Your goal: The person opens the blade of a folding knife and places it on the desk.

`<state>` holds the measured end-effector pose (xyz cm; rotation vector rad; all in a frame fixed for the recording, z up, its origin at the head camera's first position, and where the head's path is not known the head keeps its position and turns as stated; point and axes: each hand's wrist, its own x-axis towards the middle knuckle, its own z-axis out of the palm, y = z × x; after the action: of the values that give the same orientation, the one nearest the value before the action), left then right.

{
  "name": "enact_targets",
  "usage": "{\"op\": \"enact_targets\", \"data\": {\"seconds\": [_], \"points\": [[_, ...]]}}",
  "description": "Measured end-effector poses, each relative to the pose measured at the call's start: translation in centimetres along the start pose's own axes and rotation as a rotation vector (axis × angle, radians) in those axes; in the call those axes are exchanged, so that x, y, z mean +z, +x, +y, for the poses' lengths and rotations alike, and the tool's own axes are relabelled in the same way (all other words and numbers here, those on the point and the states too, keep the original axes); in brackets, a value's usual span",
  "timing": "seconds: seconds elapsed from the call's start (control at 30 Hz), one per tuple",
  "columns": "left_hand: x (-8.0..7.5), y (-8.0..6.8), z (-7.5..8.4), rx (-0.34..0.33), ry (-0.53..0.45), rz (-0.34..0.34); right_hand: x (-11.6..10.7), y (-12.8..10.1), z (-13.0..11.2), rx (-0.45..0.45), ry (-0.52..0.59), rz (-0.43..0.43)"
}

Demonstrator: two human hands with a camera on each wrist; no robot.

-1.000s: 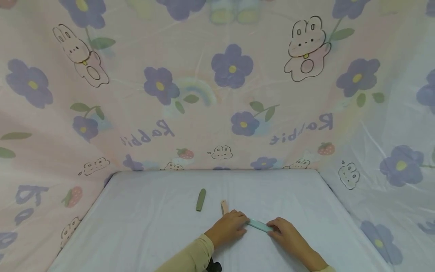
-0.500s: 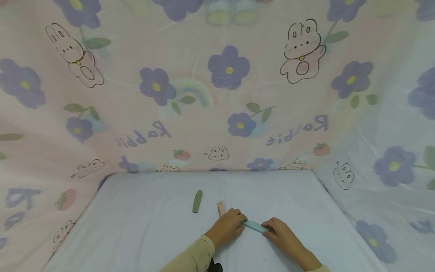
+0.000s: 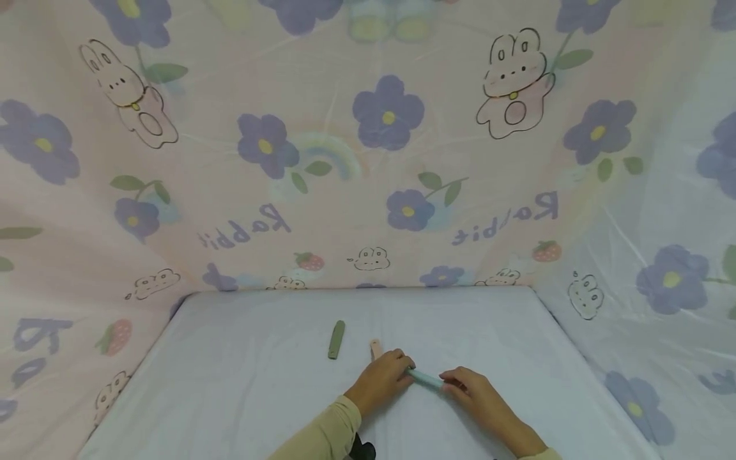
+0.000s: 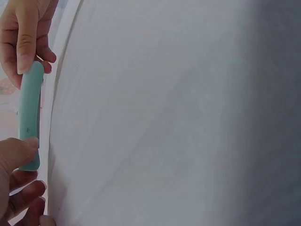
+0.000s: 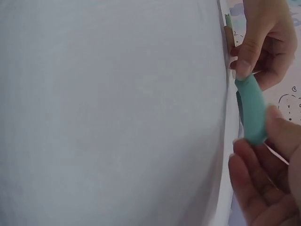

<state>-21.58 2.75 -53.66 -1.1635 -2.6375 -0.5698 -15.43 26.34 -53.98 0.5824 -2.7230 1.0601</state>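
Note:
Between both hands is a slim, slightly curved mint-green bar (image 3: 425,378) with rounded ends, held just above the white surface. My left hand (image 3: 376,381) pinches one end, the thumb on top near a small dark mark on the bar, as the left wrist view shows. At the other end, my right hand (image 3: 482,399) holds it between thumb and fingers. A dark strip runs along the underside of the mint-green bar (image 5: 254,109) in the right wrist view. Beyond my left hand lies a beige bar (image 3: 375,348), partly hidden by that hand.
An olive-green bar (image 3: 336,340) of similar shape lies farther back and to the left on the white cloth (image 3: 247,383). A black object (image 3: 363,448) shows beside the left sleeve. Printed curtains (image 3: 322,230) with rabbits and flowers enclose the back and sides.
Both hands have shifted slightly left with the mint-green bar, and less of its length shows between them. The beige and olive-green bars stay where they were on the cloth.

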Motion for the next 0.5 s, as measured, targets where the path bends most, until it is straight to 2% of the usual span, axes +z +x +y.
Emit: {"op": "enact_targets", "data": {"seconds": [0.17, 0.3, 0.5], "points": [[0.0, 0.1, -0.3, 0.007, -0.016, -0.001, 0.0, 0.2, -0.3, -0.042, -0.002, 0.078], [-0.4, 0.0, -0.3, 0.016, -0.021, 0.002, -0.1, 0.5, -0.7, -0.051, 0.05, 0.137], [-1.1, -0.2, 0.1, 0.06, -0.001, 0.073, -0.7, 1.0, -1.7, -0.023, 0.16, 0.174]]}}
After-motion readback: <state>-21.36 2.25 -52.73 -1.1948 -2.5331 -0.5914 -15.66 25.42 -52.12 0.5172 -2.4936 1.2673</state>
